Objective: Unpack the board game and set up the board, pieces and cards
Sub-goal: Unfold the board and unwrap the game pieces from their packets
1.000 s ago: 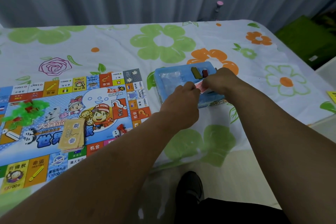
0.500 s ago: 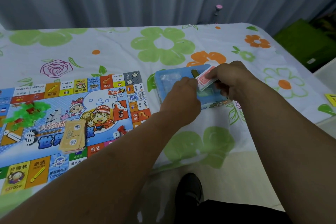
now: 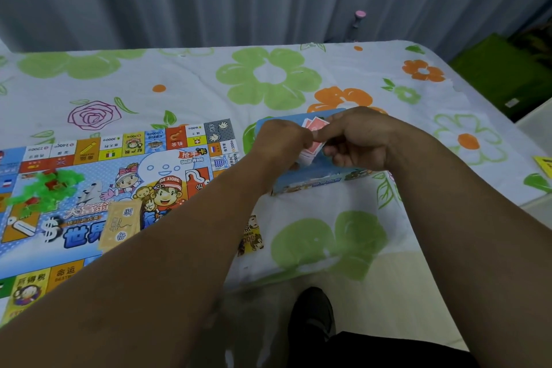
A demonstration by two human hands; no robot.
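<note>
Above the blue cardboard game box (image 3: 316, 184), left hand (image 3: 282, 140) and right hand (image 3: 363, 140) both pinch a stack of red-backed cards (image 3: 314, 147), apparently squaring it for placement.

Bare cloth runs across the far half of the table (image 3: 191, 84) behind the game board (image 3: 167, 164) and the blue box (image 3: 316, 184), and right of the box to the edge. The left hand (image 3: 280, 143) and right hand (image 3: 364, 140) hold red cards (image 3: 313, 128) over the box, the left forearm crossing the board's right side. Green pieces (image 3: 44, 188) and a paper money stack (image 3: 119, 224) sit on the board.
</note>
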